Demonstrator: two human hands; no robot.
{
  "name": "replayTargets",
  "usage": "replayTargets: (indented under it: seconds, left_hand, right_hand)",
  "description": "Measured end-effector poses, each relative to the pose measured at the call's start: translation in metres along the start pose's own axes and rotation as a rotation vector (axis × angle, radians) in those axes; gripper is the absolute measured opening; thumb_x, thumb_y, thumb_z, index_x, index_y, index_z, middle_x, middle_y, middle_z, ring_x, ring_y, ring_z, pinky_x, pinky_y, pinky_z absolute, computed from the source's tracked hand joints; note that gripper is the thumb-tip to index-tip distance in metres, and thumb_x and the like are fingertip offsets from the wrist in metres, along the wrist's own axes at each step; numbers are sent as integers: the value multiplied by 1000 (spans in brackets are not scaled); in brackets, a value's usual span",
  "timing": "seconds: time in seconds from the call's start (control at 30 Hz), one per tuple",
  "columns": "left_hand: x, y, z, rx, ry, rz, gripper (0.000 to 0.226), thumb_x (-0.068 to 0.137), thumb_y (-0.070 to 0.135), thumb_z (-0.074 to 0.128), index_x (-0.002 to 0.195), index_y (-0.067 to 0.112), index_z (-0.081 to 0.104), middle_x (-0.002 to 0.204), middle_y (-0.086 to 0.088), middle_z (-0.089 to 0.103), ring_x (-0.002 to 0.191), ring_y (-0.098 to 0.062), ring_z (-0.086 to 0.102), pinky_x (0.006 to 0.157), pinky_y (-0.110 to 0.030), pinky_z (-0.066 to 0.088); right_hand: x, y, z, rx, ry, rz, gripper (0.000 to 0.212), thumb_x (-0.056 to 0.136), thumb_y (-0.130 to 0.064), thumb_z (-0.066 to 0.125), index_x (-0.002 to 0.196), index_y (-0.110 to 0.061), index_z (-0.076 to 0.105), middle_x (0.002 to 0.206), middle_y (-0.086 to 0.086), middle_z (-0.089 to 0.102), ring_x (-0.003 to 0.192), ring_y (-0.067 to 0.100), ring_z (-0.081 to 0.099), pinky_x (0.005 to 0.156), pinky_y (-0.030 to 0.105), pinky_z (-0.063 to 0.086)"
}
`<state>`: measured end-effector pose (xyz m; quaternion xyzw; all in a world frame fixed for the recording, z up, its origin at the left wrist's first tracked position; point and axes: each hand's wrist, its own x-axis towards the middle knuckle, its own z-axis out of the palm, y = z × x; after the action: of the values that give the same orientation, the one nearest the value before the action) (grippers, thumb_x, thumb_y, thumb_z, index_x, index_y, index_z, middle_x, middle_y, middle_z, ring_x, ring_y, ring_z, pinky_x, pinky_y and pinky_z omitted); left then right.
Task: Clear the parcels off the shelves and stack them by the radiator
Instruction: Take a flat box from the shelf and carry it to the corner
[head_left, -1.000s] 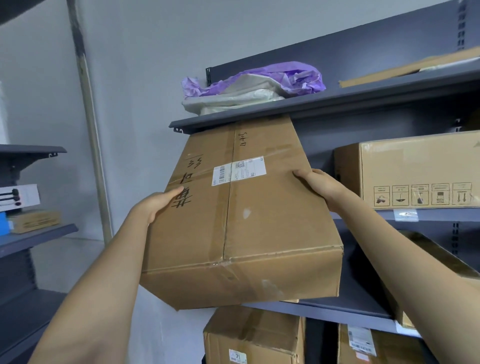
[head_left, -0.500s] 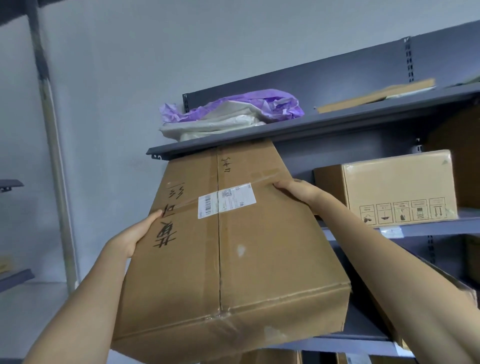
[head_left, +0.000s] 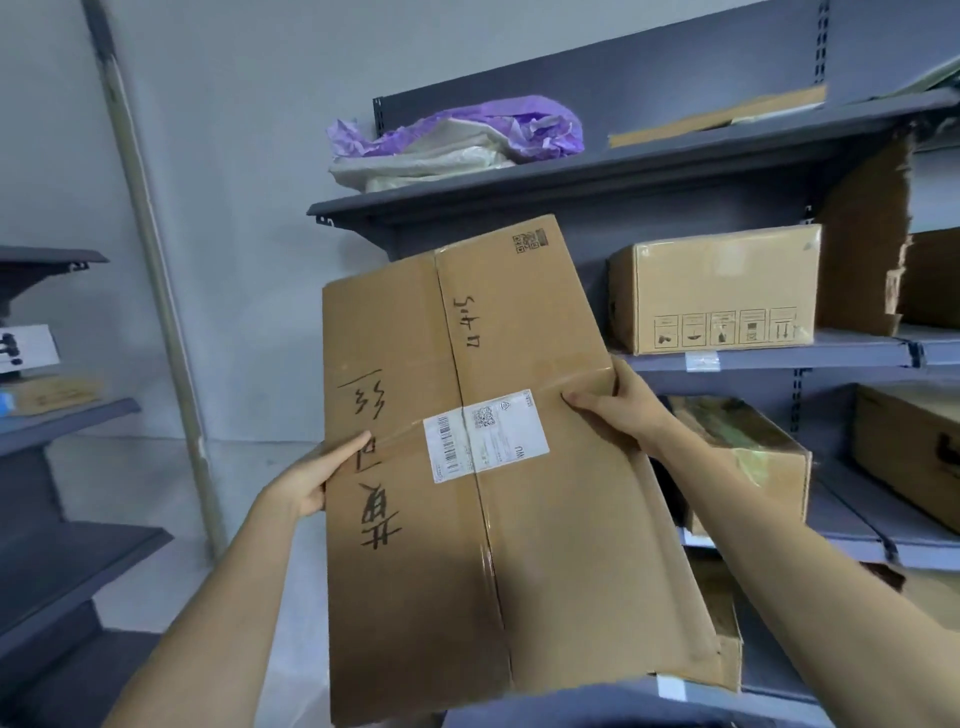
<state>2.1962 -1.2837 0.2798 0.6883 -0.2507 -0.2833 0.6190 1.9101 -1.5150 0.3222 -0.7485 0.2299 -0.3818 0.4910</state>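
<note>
A large taped cardboard box (head_left: 519, 545) with black handwriting and a white shipping label is lifted in front of me, clear of the grey shelf unit (head_left: 623, 166). My left hand (head_left: 317, 478) grips its left edge, thumb on the top face. Its right edge sits in my right hand (head_left: 618, 405), whose thumb also lies on top. The box tilts with its far end raised. The radiator is not in view.
A smaller carton (head_left: 717, 291) with handling symbols stands on the middle shelf. More boxes (head_left: 748, 457) fill the lower shelves at right. Purple and white bags (head_left: 457, 140) and flat cardboard (head_left: 717, 114) lie on the top shelf. A second shelf unit (head_left: 57, 415) and a pole (head_left: 150, 270) stand left.
The big box has come fully out from under the top shelf and moved down toward me. Both hands kept their hold on its sides.
</note>
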Motion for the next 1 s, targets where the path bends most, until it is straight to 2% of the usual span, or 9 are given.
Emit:
replayTargets:
  seconds: [0.17,0.27,0.37,0.47,0.6,0.7,0.8,0.87,1.0]
  left_hand:
    - [-71,-58,45,-85,0,77,54,60,45,77,109,30,60,96,4,75,92,-13,69,69,-28,54]
    - [-116,-96,75,-158,11,95,56,67,35,78,119,25,59,103,2,74,93,-11,70,71,-28,54]
    - [-159,-128,108,-217,1,90,51,80,19,71,128,24,54,113,0,70,105,-16,66,81,-34,53]
    - [-197,-153,147,-232,-57,112,47,78,15,70,121,29,57,112,3,70,105,-17,66,78,-31,53]
    - [-221,-183,219,-254,-71,46,39,80,8,68,112,30,62,109,5,70,108,-16,62,78,-33,52]
    - [-226,-207,294,-228,-105,-43,40,84,6,66,121,19,60,127,-4,61,120,-22,55,97,-41,47]
    - [-234,-233,384,-207,-167,-123,39,83,9,67,119,9,55,122,-10,59,105,-21,61,76,-29,53]
    - [-241,-247,449,-194,-258,-159,41,82,10,68,120,11,53,116,-10,59,98,-19,61,77,-29,52]
    - [-256,-265,587,-229,-563,-225,22,86,7,63,101,23,67,113,-4,66,98,-18,66,81,-31,55]
  right_hand:
    - [-80,31,-46,67,-33,-46,75,74,-20,78,136,-30,37,116,-12,57,99,0,57,74,13,46]
    - [-133,52,-72,70,-40,-33,77,75,-11,77,138,-25,35,124,-7,53,106,10,54,72,7,47]
    - [-182,76,-104,94,-80,41,73,75,-4,75,136,-26,40,121,-3,60,106,13,59,82,20,51]
    - [-231,102,-145,92,-56,121,60,75,1,72,124,-25,52,106,-6,68,94,9,64,73,19,51]
    - [-292,137,-211,53,69,206,51,73,3,71,101,-37,53,79,-20,65,73,-3,62,56,10,49]
    - [-343,163,-272,23,177,282,52,75,-1,73,112,-28,48,84,-14,62,80,4,61,62,17,55]
    - [-399,187,-341,1,298,357,68,73,-2,76,129,-20,42,101,-8,63,93,9,62,78,26,55]
    - [-434,200,-386,-17,415,406,69,71,-4,78,130,-17,42,111,0,62,102,16,61,89,32,51]
    - [-494,221,-479,-12,675,478,67,71,-4,78,128,-16,45,111,-1,65,99,12,63,81,24,53]
